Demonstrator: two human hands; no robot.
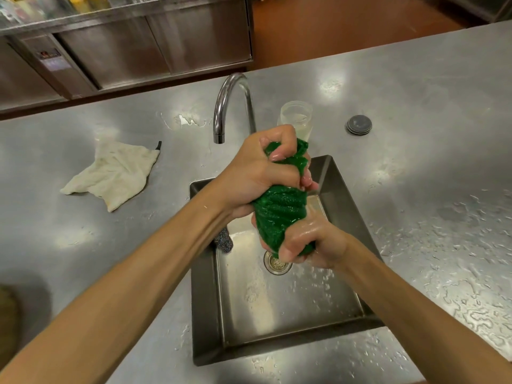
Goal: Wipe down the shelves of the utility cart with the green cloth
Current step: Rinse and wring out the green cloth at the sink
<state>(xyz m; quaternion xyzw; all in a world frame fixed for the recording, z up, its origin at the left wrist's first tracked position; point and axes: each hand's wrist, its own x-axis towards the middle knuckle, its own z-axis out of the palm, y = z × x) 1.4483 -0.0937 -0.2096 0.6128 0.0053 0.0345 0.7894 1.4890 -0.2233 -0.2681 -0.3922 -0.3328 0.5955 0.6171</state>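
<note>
Two hands hold one green cloth (279, 209) above the sink (205, 300), which is set into a wet steel countertop (83, 245). The right hand (313, 242), nearer the camera, is clamped on the cloth's near end, with its fingers curled tightly round it and its skin wet and shiny. The cloth is bunched into a thick, twisted roll. Its long axis runs away from the person: the near end points down toward the drain (278, 263), and the far end points up and slightly right. The fabric is dark green, knobbly in texture and glossy with water, with deep folds along the roll. The left hand (257, 173) is clamped on the far end, its fingers wrapped over the cloth so that a tuft of green shows above the knuckles. The two hands sit close together on the roll, with a bare band of cloth between them. A grey scouring pad (223, 241) lies in the sink at its left wall, partly hidden by the left forearm. Behind the sink a curved chrome faucet (227, 101) arches over the basin. Just right of it stands a clear plastic container (296, 115), and farther right a round dark disc (359, 124) is set in the countertop. A crumpled white cloth (116, 173) lies well to the left. Steel cabinets (155, 45) stand beyond the counter.
</note>
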